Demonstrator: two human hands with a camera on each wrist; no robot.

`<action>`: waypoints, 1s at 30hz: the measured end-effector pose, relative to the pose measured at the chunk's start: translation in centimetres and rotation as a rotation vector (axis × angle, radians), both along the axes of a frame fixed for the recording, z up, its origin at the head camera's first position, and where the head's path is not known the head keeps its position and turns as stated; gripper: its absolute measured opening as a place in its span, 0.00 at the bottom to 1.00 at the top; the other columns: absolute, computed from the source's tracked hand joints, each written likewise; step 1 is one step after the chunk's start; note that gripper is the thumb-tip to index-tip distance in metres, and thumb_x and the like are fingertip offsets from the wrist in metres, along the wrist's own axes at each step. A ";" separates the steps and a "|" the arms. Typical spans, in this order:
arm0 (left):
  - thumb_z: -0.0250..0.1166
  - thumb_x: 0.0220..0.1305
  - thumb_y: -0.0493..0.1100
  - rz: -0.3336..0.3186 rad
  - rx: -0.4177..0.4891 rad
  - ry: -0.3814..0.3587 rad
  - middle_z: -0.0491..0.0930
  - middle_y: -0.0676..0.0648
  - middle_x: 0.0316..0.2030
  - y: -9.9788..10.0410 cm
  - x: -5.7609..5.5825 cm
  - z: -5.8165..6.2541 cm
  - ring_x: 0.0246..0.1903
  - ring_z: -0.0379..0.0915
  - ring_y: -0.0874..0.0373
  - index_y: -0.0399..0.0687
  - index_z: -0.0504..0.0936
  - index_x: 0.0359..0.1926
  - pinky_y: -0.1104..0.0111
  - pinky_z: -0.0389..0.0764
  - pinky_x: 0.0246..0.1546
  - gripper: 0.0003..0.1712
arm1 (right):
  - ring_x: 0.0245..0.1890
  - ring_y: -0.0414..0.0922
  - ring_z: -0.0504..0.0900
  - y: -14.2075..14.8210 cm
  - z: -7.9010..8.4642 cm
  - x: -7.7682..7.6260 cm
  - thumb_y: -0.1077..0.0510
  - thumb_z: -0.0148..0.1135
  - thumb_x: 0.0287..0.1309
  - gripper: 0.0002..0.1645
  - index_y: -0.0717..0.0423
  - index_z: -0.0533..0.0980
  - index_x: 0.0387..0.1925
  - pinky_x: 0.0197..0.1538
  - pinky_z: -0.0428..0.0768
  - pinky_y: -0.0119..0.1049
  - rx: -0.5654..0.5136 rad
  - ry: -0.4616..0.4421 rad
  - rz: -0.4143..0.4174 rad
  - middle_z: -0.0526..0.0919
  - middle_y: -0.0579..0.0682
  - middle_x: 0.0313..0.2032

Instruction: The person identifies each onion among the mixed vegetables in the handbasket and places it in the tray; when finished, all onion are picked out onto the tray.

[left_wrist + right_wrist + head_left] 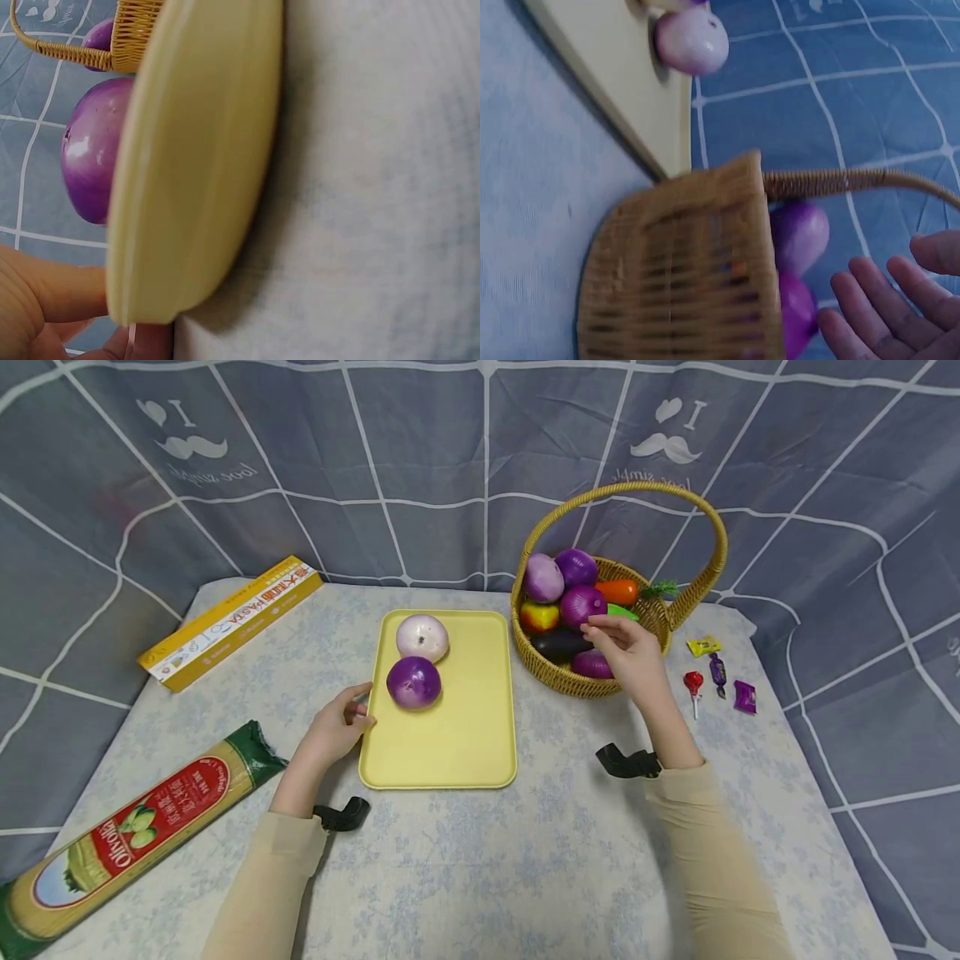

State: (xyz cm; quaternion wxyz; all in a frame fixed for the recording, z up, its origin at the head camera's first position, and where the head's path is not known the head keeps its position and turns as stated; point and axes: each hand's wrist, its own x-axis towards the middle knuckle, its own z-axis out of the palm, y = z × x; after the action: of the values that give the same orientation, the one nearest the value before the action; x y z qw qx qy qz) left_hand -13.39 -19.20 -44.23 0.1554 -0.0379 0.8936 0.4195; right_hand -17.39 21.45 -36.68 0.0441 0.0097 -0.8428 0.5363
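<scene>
My left hand (337,722) pinches the left rim of a yellow tray (468,727), thumb above and fingers below in the left wrist view. On the tray, a pale purple-and-white round vegetable (422,637) touches a darker purple one (414,683). Over the front right of a wicker basket (558,681), my right hand (630,656) has its fingertips beside a purple onion (582,607). The right wrist view shows those fingers (874,289) extended and apart, gripping nothing. Also in the basket are a carrot (618,592), a dark eggplant (558,645) and several other round vegetables.
A yellow pasta box (232,622) lies at the back left, and a long spaghetti pack (142,831) at the front left. Right of the basket are a red lollipop (693,683) and several wrapped candies (717,672). The basket's tall handle (637,487) arches upward. A grey checked curtain (442,468) encloses the table.
</scene>
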 end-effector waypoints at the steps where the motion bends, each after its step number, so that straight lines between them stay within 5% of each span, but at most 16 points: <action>1: 0.55 0.72 0.39 0.001 -0.001 0.000 0.73 0.35 0.52 0.0 0.0 0.0 0.49 0.70 0.43 0.44 0.57 0.76 0.57 0.71 0.47 0.34 | 0.44 0.30 0.82 0.6 0.0 0.0 0.49 0.58 0.69 0.25 0.61 0.76 0.59 0.51 0.76 0.20 0.004 -0.006 -0.005 0.84 0.57 0.52; 10: 0.55 0.73 0.39 -0.001 -0.002 -0.008 0.73 0.35 0.52 0.0 0.0 0.1 0.49 0.69 0.43 0.45 0.57 0.76 0.57 0.70 0.47 0.34 | 0.48 0.34 0.81 3.8 0.0 -0.3 0.44 0.57 0.69 0.30 0.61 0.73 0.62 0.51 0.74 0.22 0.098 -0.083 -0.021 0.82 0.53 0.53; 15: 0.55 0.73 0.39 -0.004 0.005 -0.013 0.72 0.35 0.53 0.0 0.1 0.2 0.50 0.69 0.44 0.45 0.56 0.76 0.57 0.70 0.47 0.34 | 0.52 0.38 0.80 4.6 -0.2 -0.6 0.43 0.58 0.68 0.30 0.58 0.74 0.62 0.58 0.75 0.34 0.160 -0.114 -0.003 0.81 0.56 0.56; 21: 0.55 0.73 0.39 -0.002 -0.009 -0.006 0.73 0.36 0.52 0.1 0.1 0.2 0.49 0.69 0.44 0.45 0.57 0.76 0.58 0.70 0.46 0.34 | 0.61 0.54 0.75 5.2 -0.5 -1.4 0.40 0.62 0.63 0.35 0.58 0.71 0.63 0.64 0.71 0.53 0.258 -0.194 0.108 0.76 0.60 0.61; 30: 0.55 0.72 0.39 -0.001 -0.007 -0.001 0.73 0.36 0.51 0.0 0.0 0.0 0.47 0.69 0.45 0.45 0.57 0.76 0.58 0.70 0.45 0.34 | 0.64 0.58 0.71 5.2 -1.0 -2.6 0.39 0.69 0.56 0.43 0.58 0.69 0.66 0.65 0.68 0.55 0.409 -0.263 0.219 0.74 0.62 0.63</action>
State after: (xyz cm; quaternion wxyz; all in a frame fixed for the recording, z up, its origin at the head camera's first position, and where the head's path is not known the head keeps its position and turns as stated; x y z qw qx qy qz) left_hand -13.35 -19.15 -44.24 0.1558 -0.0383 0.8949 0.4164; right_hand -20.03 26.66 -37.67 -0.1270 0.0397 -0.9261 0.3531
